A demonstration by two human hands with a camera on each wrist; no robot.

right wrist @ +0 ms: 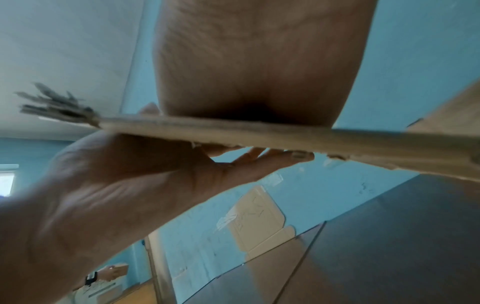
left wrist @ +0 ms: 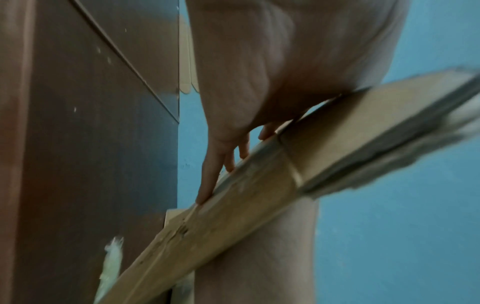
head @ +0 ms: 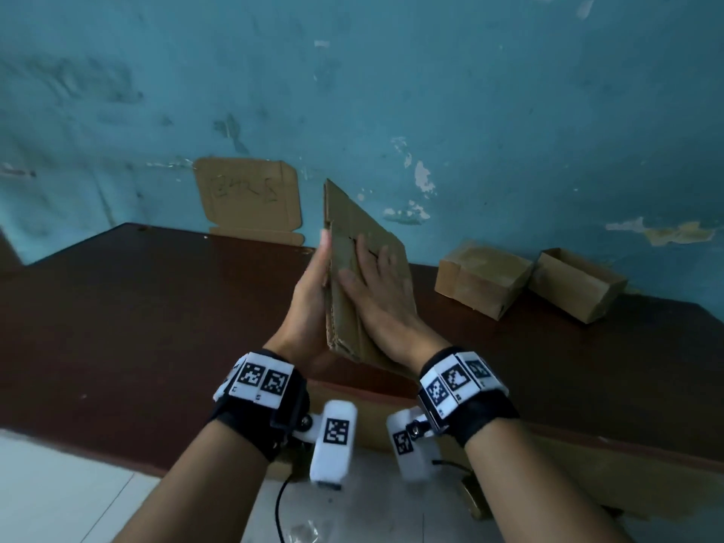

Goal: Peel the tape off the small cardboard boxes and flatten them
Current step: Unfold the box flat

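**Flattened box pressed between two open palms**

Fingers (head: 370,264) of the right hand (head: 376,303) lie straight and slightly spread across the broad face of the flattened cardboard box (head: 344,213), while the left hand (head: 309,303) presses its straight, close-set fingers against the opposite face. The box stands nearly on edge, tilted, held in the air above the table (head: 137,307), sandwiched flat between the two palms. In the left wrist view the left fingers (left wrist: 207,181) run along the cardboard's edge; in the right wrist view the board (right wrist: 233,127) appears as a thin slab between both hands.

The table is dark reddish-brown and glossy, set against a blue wall (head: 431,92) with peeling patches of paint. Another flattened carton (head: 248,199) leans upright against the wall at the table's back edge. Well to the right sit two small boxes side by side: a closed box (head: 484,280) and just beside it an open box (head: 576,284). Pale floor tiles (head: 58,495) show below the table's near edge.
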